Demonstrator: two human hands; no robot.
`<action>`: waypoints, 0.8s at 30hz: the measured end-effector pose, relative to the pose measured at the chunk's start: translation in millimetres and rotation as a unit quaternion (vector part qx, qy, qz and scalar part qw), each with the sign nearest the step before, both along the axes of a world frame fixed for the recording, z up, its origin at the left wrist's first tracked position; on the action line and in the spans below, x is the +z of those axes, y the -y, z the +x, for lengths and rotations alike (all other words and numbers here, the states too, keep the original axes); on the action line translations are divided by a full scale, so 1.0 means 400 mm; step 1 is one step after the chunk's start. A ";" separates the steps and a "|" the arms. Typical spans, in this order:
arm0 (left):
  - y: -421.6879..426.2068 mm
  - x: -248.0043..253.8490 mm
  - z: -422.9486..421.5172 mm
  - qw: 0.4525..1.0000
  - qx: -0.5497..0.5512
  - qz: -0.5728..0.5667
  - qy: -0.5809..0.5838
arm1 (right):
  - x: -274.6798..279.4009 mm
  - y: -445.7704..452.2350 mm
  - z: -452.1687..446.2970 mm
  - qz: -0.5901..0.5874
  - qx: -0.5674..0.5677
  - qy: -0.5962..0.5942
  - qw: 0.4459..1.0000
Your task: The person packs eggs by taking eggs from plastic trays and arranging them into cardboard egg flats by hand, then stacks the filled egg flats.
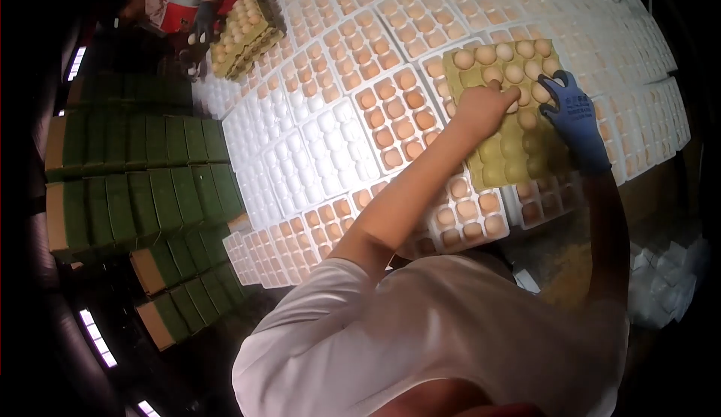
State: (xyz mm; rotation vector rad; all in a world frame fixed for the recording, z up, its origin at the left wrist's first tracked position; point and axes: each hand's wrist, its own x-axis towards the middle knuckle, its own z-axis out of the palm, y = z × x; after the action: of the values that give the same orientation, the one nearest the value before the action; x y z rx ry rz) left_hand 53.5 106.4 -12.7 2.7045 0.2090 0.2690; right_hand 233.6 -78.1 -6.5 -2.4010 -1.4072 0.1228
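Eggs (465, 59) sit beneath the left hand (487, 109), fingers curled, grip unclear, one between parted fingers of the right hand (572, 113).

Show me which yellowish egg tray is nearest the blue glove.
The partly filled tray, beside the gloved right hand; the stacked yellowish trays sit farther off, upper left.

Matt, paper-like pulp is suggested by the tray (518, 150), glossy plastic by the white packs (330, 141). Matt cloth is seen in the shirt (458, 312).
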 end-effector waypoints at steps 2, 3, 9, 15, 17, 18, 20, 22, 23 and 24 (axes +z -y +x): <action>-0.005 -0.014 -0.006 1.000 -0.006 -0.001 0.025 | -0.011 0.003 0.003 0.044 0.020 0.004 0.999; 0.006 -0.018 -0.032 0.997 0.028 -0.049 0.055 | 0.002 -0.003 -0.009 0.015 0.007 -0.036 0.999; 0.023 0.062 -0.181 0.865 0.148 -0.440 0.190 | 0.005 0.013 -0.010 0.090 -0.013 -0.102 0.991; 0.042 -0.015 -0.622 0.814 0.386 -0.397 0.173 | 0.112 -0.070 -0.316 0.222 -0.073 -0.403 0.885; 0.015 -0.045 -0.771 0.785 0.491 -0.337 0.172 | 0.058 -0.173 -0.504 0.212 0.037 -0.412 0.885; -0.013 -0.059 -0.834 0.762 0.537 -0.322 0.163 | 0.103 -0.240 -0.591 0.160 0.122 -0.354 0.913; -0.073 -0.016 -0.910 0.718 0.604 -0.311 0.148 | 0.008 -0.355 -0.710 0.166 0.214 -0.274 0.923; -0.138 -0.039 -0.974 0.781 0.583 -0.197 0.106 | -0.064 -0.438 -0.792 0.090 0.230 -0.189 0.950; -0.171 -0.059 -0.997 0.808 0.569 -0.151 0.040 | -0.062 -0.459 -0.830 0.047 0.251 -0.175 0.951; -0.191 -0.078 -1.009 0.831 0.538 -0.142 0.001 | -0.060 -0.476 -0.859 0.004 0.271 -0.161 0.949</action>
State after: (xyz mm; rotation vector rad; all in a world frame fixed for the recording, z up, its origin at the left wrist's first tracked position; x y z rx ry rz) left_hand -350.3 182.6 -44.1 1.9974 1.6231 0.4937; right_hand -109.8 112.4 -30.6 -1.8154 -1.8430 0.6115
